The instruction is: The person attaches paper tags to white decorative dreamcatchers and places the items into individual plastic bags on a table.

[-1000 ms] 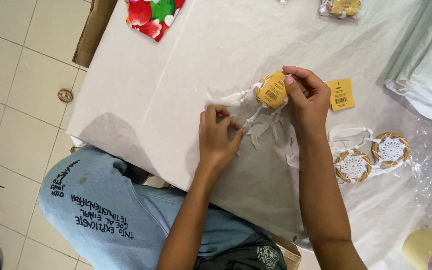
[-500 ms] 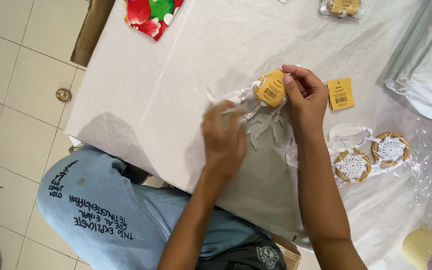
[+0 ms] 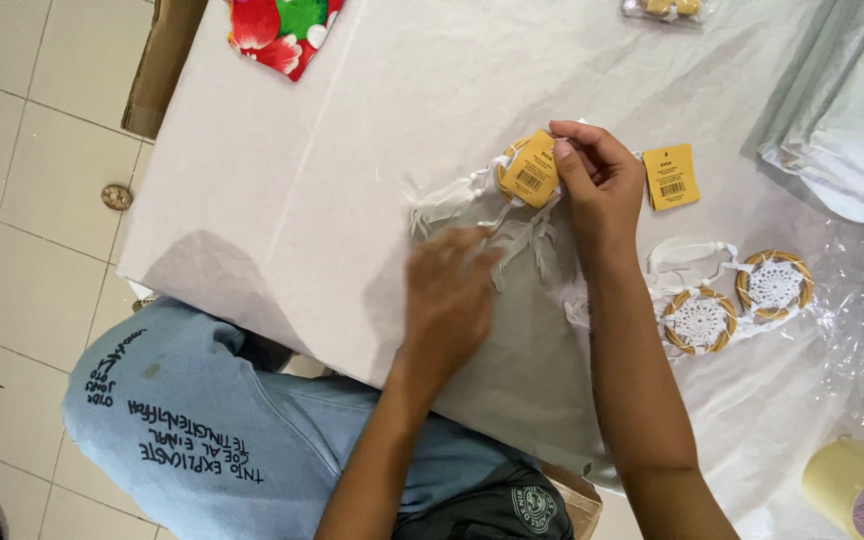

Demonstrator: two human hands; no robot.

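Shifted since half a second ago: left hand (image 3: 449,300), slid down and toward the body along the white fringe (image 3: 512,245), now motion-blurred, fingers loosely spread over the strands; whether pinching any strand cannot be told. Unmoved: right hand (image 3: 600,185), grip closed on the small woven ring (image 3: 527,172) and the yellow card tag laid over it.

Largest first: worktop (image 3: 332,200) draped in white sheeting, running diagonally across the view. Then a pale folded stack (image 3: 842,110) at the upper right, crinkled clear plastic (image 3: 852,340) at the right edge, a red flowered cloth (image 3: 277,28) at the top, a tape roll (image 3: 857,485) at the lower right corner. Smaller: two finished woven rings (image 3: 737,300) side by side just right of the right forearm, a loose yellow tag (image 3: 672,176) just beside the right hand, a small clear packet (image 3: 667,8) at the top edge.

Key relation: ring held at the upper end, fringe trailing from it down and leftward toward the left hand, long axis roughly along that line. Nearer to the ring: right hand, touching it. Nearer to the fringe tips: left hand.

Look of the piece: tan hoop, white crochet centre mostly hidden under the tag, thin white tassels fanned flat on the sheeting.
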